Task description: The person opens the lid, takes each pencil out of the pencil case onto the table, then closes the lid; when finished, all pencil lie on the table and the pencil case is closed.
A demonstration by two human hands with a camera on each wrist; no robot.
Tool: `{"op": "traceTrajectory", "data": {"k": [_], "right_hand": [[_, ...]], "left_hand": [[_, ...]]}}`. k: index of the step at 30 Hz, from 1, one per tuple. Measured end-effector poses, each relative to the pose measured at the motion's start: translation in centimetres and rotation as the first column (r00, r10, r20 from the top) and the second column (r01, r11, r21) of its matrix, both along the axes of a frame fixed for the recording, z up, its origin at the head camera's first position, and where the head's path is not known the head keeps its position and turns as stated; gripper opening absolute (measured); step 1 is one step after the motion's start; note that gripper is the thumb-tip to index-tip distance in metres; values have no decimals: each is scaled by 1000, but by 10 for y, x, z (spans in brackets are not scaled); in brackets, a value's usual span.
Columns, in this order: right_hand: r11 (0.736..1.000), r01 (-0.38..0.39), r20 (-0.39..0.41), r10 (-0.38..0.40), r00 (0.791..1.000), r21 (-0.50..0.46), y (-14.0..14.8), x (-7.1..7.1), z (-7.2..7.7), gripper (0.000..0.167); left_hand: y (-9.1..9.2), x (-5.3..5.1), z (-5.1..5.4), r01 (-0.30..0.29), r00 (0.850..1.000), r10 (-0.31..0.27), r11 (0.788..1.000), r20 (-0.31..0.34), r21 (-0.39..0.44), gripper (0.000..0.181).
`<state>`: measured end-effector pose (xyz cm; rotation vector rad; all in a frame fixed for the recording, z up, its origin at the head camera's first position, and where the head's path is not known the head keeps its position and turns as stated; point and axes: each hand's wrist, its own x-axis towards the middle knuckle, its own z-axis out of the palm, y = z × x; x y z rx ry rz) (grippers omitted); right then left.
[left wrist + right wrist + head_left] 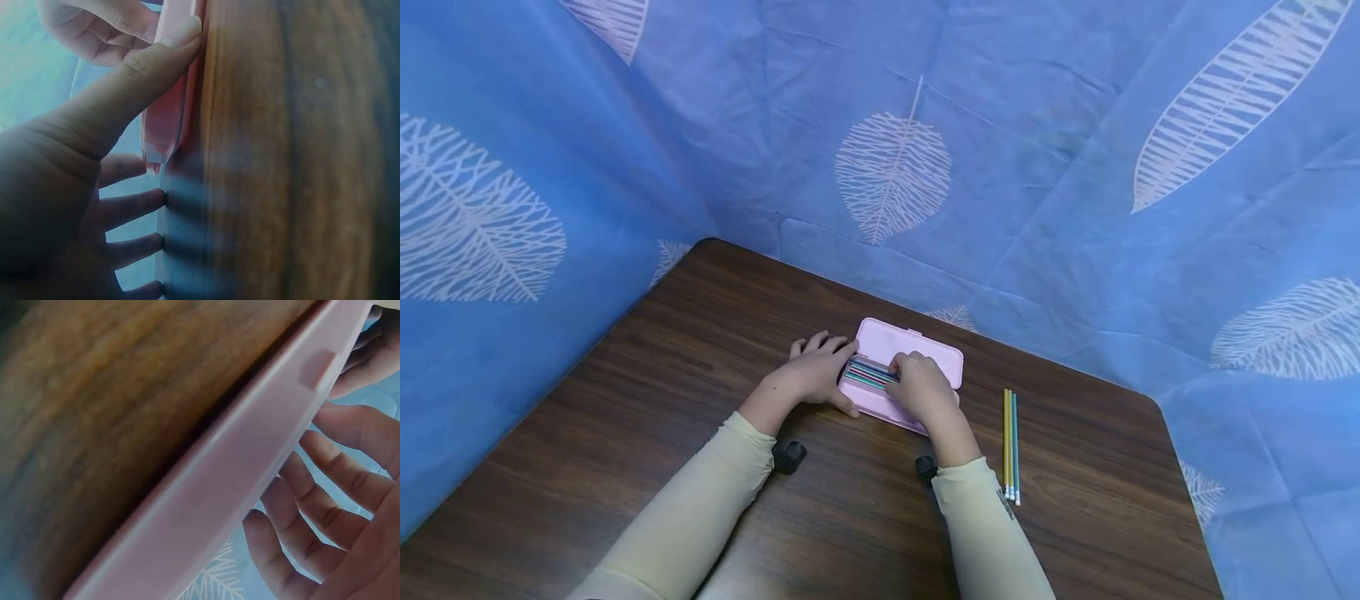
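A pink pencil case [878, 407] lies on the table with its lid [910, 344] folded back. Several coloured pencils [869, 374] lie inside, dark blue, red and green among them. My left hand [808, 372] is spread at the case's left end. Its thumb [178, 40] presses the front wall, and the other fingers reach past the end with tips at the tabletop. My right hand [922, 387] reaches over the front wall into the case, fingers bent at the pencils' right part. The wall hides its fingertips in the right wrist view, so any grip is unclear.
To the right of the case, yellow and green pencils [1011, 446] lie side by side on the brown wooden table [1097, 467]. A blue cloth [1037, 167] with white leaf prints hangs behind the table. Dark wrist devices [789, 457] sit below both hands.
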<state>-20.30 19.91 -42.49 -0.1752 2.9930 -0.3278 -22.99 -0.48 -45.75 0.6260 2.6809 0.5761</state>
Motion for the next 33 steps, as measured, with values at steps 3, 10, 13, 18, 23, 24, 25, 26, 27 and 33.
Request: {"op": "traceTrajectory", "data": {"k": [3, 10, 13, 18, 23, 24, 25, 26, 27, 33], "right_hand": [[1000, -19, -15, 19, 1000, 5, 0, -2, -3, 15], [999, -16, 19, 16, 1000, -38, -8, 7, -9, 11], [999, -14, 32, 16, 999, -46, -11, 8, -10, 7], [998, -63, 18, 63, 998, -12, -16, 2, -11, 5], [990, -141, 57, 141, 988, -5, -28, -9, -13, 10], [987, -160, 61, 160, 985, -13, -32, -11, -13, 10], [983, -180, 64, 181, 981, -22, -37, -14, -13, 10], [979, -200, 62, 201, 978, -28, -42, -16, -13, 10], [976, -218, 60, 219, 974, -31, -47, -19, -13, 10], [953, -304, 63, 304, 951, -15, -71, -33, -10, 15]], "left_hand": [[0, 1, 1, -3, 1000, 3, 1000, -4, 6, 123], [-9, 7, -4, 14, 1000, -14, 1000, 5, 7, 123], [-12, 7, -8, 24, 1000, -24, 1000, -2, 16, 123], [-17, 7, -15, 0, 1000, 0, 999, -9, 34, 123], [-31, 10, -19, -55, 998, 54, 998, 11, 41, 123], [-35, 10, -19, -71, 997, 71, 997, 16, 42, 123], [-40, 11, -19, -89, 996, 88, 995, 18, 42, 123], [-46, 11, -18, -107, 994, 106, 993, 19, 42, 123], [-52, 11, -17, -121, 993, 121, 992, 18, 38, 124], [-76, 12, -17, -181, 983, 181, 983, 13, 35, 123]]}}
